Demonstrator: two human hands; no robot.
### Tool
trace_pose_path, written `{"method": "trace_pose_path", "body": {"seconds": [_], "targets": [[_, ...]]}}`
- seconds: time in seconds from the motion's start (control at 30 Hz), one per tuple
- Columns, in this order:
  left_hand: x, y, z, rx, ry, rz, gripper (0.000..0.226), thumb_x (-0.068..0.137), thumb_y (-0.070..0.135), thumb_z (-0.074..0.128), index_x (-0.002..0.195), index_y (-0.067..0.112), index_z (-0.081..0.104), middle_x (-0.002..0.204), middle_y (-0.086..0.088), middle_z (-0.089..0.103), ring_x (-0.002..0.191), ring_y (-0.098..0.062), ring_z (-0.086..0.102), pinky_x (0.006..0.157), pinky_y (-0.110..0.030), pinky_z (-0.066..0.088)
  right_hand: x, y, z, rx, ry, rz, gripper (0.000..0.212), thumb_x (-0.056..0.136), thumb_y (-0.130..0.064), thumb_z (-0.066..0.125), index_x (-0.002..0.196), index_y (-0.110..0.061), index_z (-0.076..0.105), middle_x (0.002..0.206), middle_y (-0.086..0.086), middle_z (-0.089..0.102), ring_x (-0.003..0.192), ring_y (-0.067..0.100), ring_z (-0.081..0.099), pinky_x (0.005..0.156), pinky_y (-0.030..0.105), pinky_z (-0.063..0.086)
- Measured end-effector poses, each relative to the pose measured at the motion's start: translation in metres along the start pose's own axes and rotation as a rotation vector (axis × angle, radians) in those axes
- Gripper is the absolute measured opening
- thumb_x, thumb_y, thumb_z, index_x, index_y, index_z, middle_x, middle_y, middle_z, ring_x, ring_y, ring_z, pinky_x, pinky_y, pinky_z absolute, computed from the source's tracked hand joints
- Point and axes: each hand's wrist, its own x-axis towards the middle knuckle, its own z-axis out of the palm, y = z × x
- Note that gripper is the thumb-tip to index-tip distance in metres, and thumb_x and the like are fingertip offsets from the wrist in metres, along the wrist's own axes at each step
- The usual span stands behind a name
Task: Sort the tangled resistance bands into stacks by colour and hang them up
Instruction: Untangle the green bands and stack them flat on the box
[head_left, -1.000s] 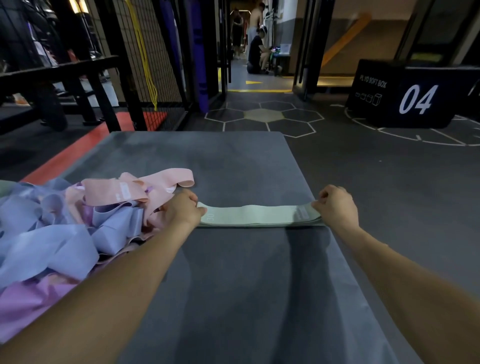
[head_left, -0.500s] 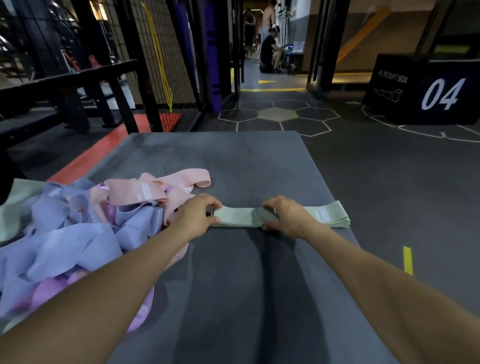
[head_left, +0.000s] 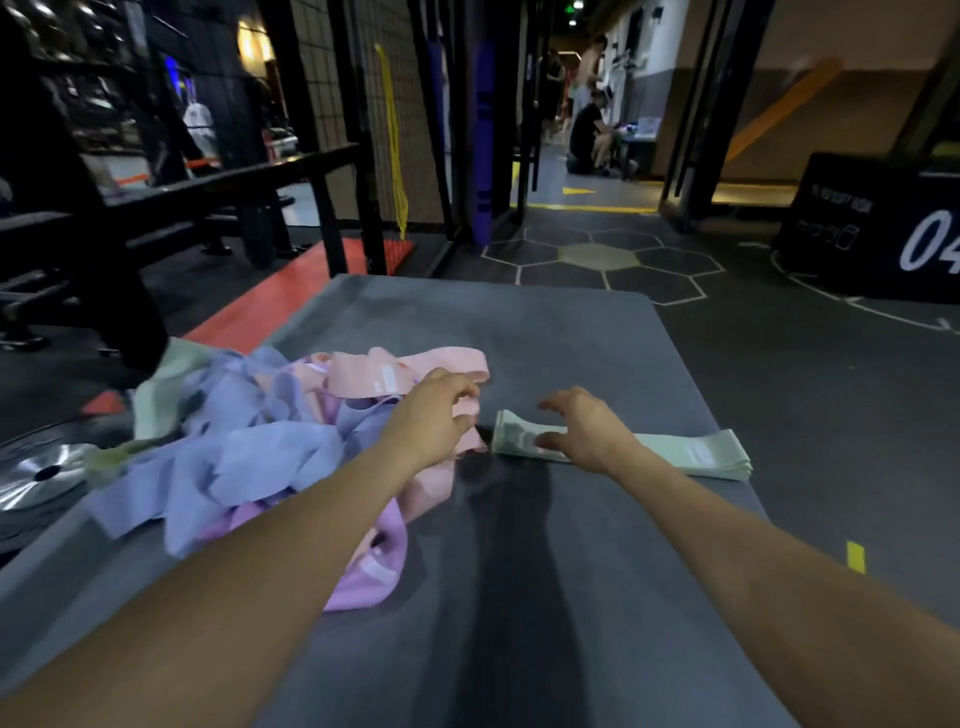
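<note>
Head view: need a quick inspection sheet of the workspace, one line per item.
Surface: grey mat, bare in front of the arms.
Job's things: green bands stacked flat at the mat's right edge; tangled pile of blue, pink and purple bands on the left.
Clutter: weight plate on the floor at left.
Grips: left hand reaching into the pile's pink bands, hold unclear; right hand open, fingers spread over the green stack's left end.
Cables: nothing seen.
Surroundings: plyo box marked 04 at right; a person crouching in the far corridor.
</note>
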Motion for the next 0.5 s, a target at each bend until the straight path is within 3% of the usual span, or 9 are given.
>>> {"method": "trace_pose_path", "body": {"seconds": [0.23, 0.33, 0.43, 0.5], "targets": [[-0.048, -0.042, -0.084, 0.002, 0.118, -0.071, 0.029, 0.081, 0.000, 0.062, 0.110, 0.003, 0.063, 0.109, -0.014, 0.061, 0.100, -0.027, 0.057, 0.084, -0.022, 0.036, -0.003, -0.116, 0.014, 0.066, 0.009, -0.190, 0.037, 0.083, -0.016, 0.065, 0.118, -0.005, 0.060, 0.121, 0.017, 0.058, 0.110, 0.030, 0.054, 0.091, 0.028, 0.039], [-0.066, -0.075, -0.114, -0.010, 0.174, -0.128, 0.032, 0.079, -0.002, 0.060, 0.111, 0.003, 0.061, 0.113, -0.013, 0.062, 0.105, -0.028, 0.057, 0.089, -0.026, 0.039, 0.001, -0.160, 0.031, 0.068, 0.004, -0.270, 0.033, 0.081, -0.016, 0.066, 0.111, -0.005, 0.063, 0.109, 0.017, 0.060, 0.104, 0.030, 0.055, 0.083, 0.028, 0.036], [-0.080, -0.106, -0.140, -0.010, 0.198, -0.222, 0.032, 0.082, 0.000, 0.061, 0.113, 0.001, 0.059, 0.114, -0.015, 0.059, 0.105, -0.030, 0.057, 0.091, -0.031, 0.042, 0.008, -0.202, 0.048, 0.101, 0.010, -0.316, 0.019, 0.078, -0.016, 0.067, 0.092, -0.003, 0.063, 0.088, 0.013, 0.057, 0.084, 0.027, 0.053, 0.071, 0.033, 0.037], [-0.086, -0.128, -0.151, -0.024, 0.223, -0.300, 0.033, 0.083, 0.001, 0.061, 0.115, 0.000, 0.057, 0.117, -0.016, 0.056, 0.105, -0.031, 0.057, 0.091, -0.031, 0.042, 0.017, -0.226, 0.060, 0.069, -0.003, -0.349, 0.022, 0.079, -0.017, 0.068, 0.095, -0.003, 0.063, 0.091, 0.017, 0.056, 0.087, 0.028, 0.052, 0.073, 0.033, 0.035]]}}
